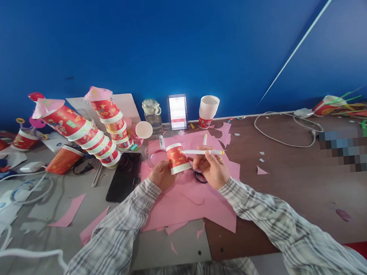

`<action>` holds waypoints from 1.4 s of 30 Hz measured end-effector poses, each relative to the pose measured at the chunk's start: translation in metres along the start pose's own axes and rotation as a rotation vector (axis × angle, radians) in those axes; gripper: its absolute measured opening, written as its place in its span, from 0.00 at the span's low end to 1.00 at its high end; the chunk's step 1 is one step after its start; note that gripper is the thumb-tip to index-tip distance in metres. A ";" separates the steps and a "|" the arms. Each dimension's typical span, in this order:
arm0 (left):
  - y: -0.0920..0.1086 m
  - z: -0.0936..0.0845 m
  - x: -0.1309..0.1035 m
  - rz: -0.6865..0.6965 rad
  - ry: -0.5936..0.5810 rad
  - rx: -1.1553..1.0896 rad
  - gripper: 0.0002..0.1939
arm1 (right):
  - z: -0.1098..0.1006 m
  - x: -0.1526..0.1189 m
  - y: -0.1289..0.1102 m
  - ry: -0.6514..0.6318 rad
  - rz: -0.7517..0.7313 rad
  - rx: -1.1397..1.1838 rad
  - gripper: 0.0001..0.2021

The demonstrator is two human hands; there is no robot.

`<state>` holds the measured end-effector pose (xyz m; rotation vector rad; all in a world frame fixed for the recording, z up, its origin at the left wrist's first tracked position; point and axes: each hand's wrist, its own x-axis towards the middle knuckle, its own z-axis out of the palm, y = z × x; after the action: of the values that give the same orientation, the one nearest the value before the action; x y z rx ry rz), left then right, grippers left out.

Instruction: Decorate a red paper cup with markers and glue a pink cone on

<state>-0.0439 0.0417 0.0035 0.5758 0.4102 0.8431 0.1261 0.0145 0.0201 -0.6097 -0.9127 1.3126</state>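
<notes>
My left hand is closed on a short red paper cup with gold stars and a pale green band at its lower edge. The cup is held slightly tilted above pink paper sheets. My right hand grips a white marker with a yellow end, its left tip touching or very near the cup's side. Just behind those fingers a second slim white piece with a yellowish tip sticks up; its lower part is hidden. Under the right hand lies a black ring-shaped object, partly covered.
Two leaning towers of red cups with pink cone tops stand left. A black phone lies below them. Behind are a water bottle and stacked cups. A white cable curls right. Pink scraps surround the sheets.
</notes>
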 end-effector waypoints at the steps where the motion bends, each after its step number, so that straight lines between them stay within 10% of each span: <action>1: 0.000 -0.001 0.000 -0.003 0.009 -0.003 0.24 | 0.000 0.000 0.000 0.000 0.007 -0.004 0.13; 42: -0.005 -0.007 0.000 -0.019 0.028 0.065 0.35 | -0.003 0.000 -0.006 -0.036 0.155 -0.003 0.09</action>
<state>-0.0448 0.0413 -0.0050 0.6197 0.4697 0.8227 0.1322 0.0135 0.0238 -0.6717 -0.9117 1.4647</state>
